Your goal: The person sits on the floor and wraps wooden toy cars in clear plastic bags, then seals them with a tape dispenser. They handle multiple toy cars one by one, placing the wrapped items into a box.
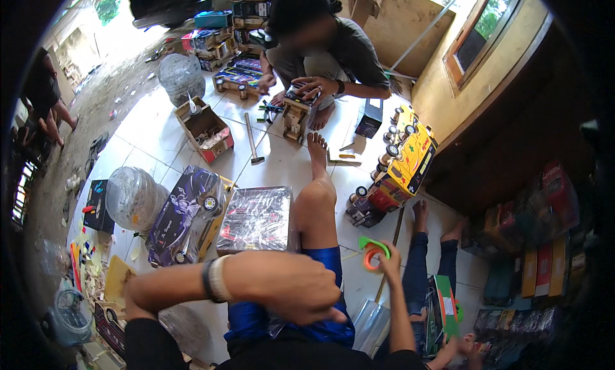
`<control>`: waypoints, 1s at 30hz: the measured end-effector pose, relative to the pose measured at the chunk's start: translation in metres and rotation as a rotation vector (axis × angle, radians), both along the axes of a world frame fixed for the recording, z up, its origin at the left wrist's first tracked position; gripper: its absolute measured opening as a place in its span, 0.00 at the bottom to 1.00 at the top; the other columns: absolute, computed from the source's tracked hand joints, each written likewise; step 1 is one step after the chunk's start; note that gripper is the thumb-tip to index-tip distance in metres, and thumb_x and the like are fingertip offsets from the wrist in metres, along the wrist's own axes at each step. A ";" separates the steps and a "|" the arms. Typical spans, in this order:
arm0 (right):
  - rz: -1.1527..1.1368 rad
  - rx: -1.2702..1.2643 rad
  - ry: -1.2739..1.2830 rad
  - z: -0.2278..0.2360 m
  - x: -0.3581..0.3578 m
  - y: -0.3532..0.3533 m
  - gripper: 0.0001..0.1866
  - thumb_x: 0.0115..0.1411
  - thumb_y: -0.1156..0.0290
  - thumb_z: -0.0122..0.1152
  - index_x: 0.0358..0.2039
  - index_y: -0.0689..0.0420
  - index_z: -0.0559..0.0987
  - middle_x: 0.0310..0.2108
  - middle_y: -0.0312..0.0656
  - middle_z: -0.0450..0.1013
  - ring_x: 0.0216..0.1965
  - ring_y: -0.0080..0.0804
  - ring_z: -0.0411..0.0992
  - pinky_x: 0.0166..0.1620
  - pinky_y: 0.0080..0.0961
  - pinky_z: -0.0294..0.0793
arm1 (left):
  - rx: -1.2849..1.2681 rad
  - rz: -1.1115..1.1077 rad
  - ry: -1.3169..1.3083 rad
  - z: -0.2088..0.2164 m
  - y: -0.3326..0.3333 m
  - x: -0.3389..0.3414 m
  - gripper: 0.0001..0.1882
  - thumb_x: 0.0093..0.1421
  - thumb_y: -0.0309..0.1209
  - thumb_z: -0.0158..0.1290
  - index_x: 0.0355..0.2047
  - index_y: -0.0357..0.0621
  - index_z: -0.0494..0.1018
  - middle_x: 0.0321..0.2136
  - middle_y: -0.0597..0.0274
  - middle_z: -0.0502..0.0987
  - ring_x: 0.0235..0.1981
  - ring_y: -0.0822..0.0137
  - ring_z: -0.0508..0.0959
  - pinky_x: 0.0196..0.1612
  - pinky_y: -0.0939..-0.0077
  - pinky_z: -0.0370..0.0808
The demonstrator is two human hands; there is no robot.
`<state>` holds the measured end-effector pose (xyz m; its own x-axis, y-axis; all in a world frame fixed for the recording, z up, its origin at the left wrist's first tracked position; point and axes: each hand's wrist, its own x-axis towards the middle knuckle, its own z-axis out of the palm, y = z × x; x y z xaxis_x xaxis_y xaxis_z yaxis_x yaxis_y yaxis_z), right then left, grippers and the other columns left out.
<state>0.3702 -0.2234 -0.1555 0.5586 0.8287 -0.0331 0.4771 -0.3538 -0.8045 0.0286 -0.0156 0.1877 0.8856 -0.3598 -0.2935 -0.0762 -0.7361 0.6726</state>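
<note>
The right hand's (390, 263) fingers clamp a green tape dispenser (378, 244), best gripped firmly, while the left hand's (291, 287) curl together, any contents hidden, with the plastic-wrapped box (257, 217) just beyond, beside the bare knee (315, 200).

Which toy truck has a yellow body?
The toy truck at right, beyond your right hand: its side is yellow, while the left truck and back truck look purplish and the co-worker's truck shows bare wood.
</note>
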 end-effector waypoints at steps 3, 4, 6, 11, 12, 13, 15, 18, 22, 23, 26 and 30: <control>-0.377 -0.207 0.226 -0.105 -0.046 -0.058 0.25 0.58 0.72 0.70 0.57 0.53 0.80 0.46 0.50 0.81 0.44 0.43 0.82 0.48 0.37 0.82 | -0.222 0.347 -0.367 0.025 0.023 -0.042 0.31 0.76 0.53 0.44 0.50 0.34 0.83 0.50 0.42 0.84 0.52 0.47 0.84 0.68 0.59 0.72; -0.451 -0.271 0.266 -0.129 -0.063 -0.075 0.25 0.59 0.72 0.70 0.58 0.54 0.79 0.47 0.50 0.80 0.45 0.43 0.81 0.48 0.37 0.82 | -0.252 0.521 -0.560 0.027 0.034 -0.062 0.32 0.78 0.52 0.43 0.54 0.33 0.81 0.54 0.43 0.83 0.56 0.48 0.83 0.69 0.60 0.71; -0.573 -0.374 0.340 -0.167 -0.093 -0.103 0.27 0.60 0.72 0.69 0.60 0.55 0.77 0.49 0.50 0.78 0.46 0.43 0.80 0.49 0.37 0.82 | -0.440 1.088 -0.782 -0.017 0.047 -0.074 0.32 0.78 0.49 0.45 0.69 0.37 0.71 0.67 0.42 0.72 0.67 0.51 0.75 0.66 0.57 0.71; -0.759 -0.324 0.531 -0.189 -0.112 -0.092 0.30 0.63 0.73 0.67 0.66 0.58 0.71 0.56 0.50 0.75 0.51 0.42 0.78 0.52 0.37 0.82 | -0.733 1.423 -0.374 -0.229 -0.009 -0.086 0.33 0.78 0.45 0.45 0.75 0.38 0.57 0.72 0.49 0.62 0.72 0.56 0.64 0.72 0.60 0.62; -0.791 -0.265 0.571 -0.169 -0.108 -0.072 0.31 0.64 0.73 0.67 0.67 0.58 0.70 0.57 0.50 0.74 0.51 0.42 0.78 0.52 0.37 0.82 | -0.752 1.515 -0.230 -0.257 -0.028 -0.099 0.33 0.78 0.45 0.44 0.75 0.39 0.56 0.72 0.50 0.62 0.72 0.56 0.63 0.73 0.60 0.61; -0.806 -0.112 0.634 -0.140 -0.102 -0.045 0.32 0.65 0.73 0.67 0.68 0.59 0.69 0.59 0.50 0.74 0.52 0.42 0.78 0.53 0.37 0.81 | -0.736 1.468 -0.250 -0.278 -0.043 -0.108 0.33 0.78 0.45 0.44 0.76 0.39 0.55 0.72 0.52 0.62 0.72 0.57 0.62 0.74 0.60 0.60; -0.806 0.209 0.749 -0.054 -0.099 0.006 0.33 0.66 0.73 0.66 0.70 0.60 0.67 0.61 0.50 0.72 0.54 0.42 0.77 0.54 0.37 0.81 | -0.701 1.441 -0.164 -0.295 -0.057 -0.111 0.34 0.79 0.46 0.42 0.77 0.40 0.53 0.73 0.52 0.61 0.72 0.57 0.61 0.75 0.60 0.58; -0.070 0.672 0.269 0.101 -0.124 0.034 0.41 0.73 0.51 0.58 0.76 0.63 0.58 0.68 0.51 0.67 0.67 0.42 0.68 0.69 0.42 0.66 | -1.013 1.545 -0.297 -0.272 -0.059 -0.080 0.32 0.80 0.44 0.36 0.77 0.38 0.54 0.73 0.48 0.62 0.72 0.53 0.63 0.75 0.62 0.56; 0.083 0.474 0.535 0.202 -0.159 0.000 0.51 0.73 0.30 0.41 0.78 0.63 0.53 0.76 0.54 0.57 0.77 0.45 0.54 0.78 0.43 0.49 | -0.488 1.320 -0.798 -0.211 -0.056 -0.017 0.35 0.78 0.49 0.36 0.76 0.38 0.58 0.71 0.44 0.63 0.71 0.47 0.64 0.73 0.56 0.55; 0.078 0.459 0.711 0.205 -0.154 -0.005 0.50 0.74 0.31 0.40 0.78 0.62 0.54 0.74 0.52 0.60 0.68 0.39 0.64 0.70 0.40 0.61 | -0.388 1.261 -0.858 -0.194 -0.057 -0.009 0.35 0.77 0.50 0.37 0.75 0.39 0.62 0.70 0.43 0.65 0.68 0.45 0.66 0.70 0.55 0.58; -0.173 0.282 1.079 0.207 -0.127 -0.032 0.46 0.75 0.34 0.40 0.77 0.61 0.59 0.71 0.47 0.65 0.51 0.29 0.77 0.53 0.34 0.80 | 0.074 1.101 -0.828 -0.146 -0.070 0.005 0.32 0.75 0.48 0.44 0.75 0.51 0.64 0.67 0.44 0.66 0.63 0.45 0.69 0.66 0.49 0.61; -0.280 0.714 0.690 0.243 -0.104 -0.068 0.30 0.72 0.56 0.62 0.68 0.60 0.73 0.54 0.39 0.78 0.43 0.30 0.79 0.49 0.29 0.79 | 0.235 0.933 -0.749 -0.111 -0.105 0.038 0.36 0.68 0.44 0.56 0.74 0.54 0.65 0.64 0.48 0.70 0.61 0.47 0.70 0.65 0.49 0.62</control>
<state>0.2660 -0.2913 0.0873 0.7808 0.6241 0.0287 -0.1945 0.2866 -0.9381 0.0667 -0.1210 0.0771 0.7538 0.4984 0.4283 0.2351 -0.8132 0.5324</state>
